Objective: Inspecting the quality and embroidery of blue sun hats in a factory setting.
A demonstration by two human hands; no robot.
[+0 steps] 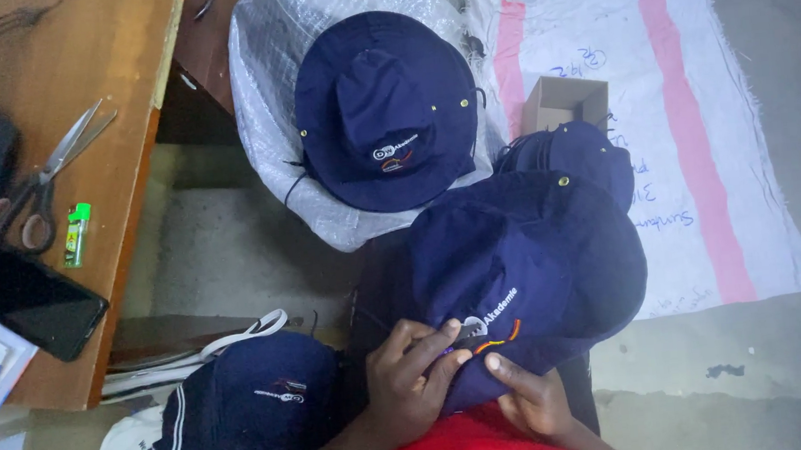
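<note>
A navy bucket hat [527, 263] with an embroidered emblem rests on my lap. My left hand [412, 372] pinches its front edge right at the emblem, fingers closed on the fabric. My right hand [528, 398] grips the same hat's lower brim with the thumb on top. Behind it lies a stack of more navy hats [580, 149]. Another navy hat [382, 112] sits on a white plastic sack [266, 93]. A further navy hat [276, 392] lies at my lower left.
A wooden table [120, 171] at the left carries scissors [36, 187], a green lighter [75, 233], a black phone [33, 303] and papers. A small open cardboard box [564, 101] stands on a white woven sheet with pink stripes [698, 135] spread on the grey floor.
</note>
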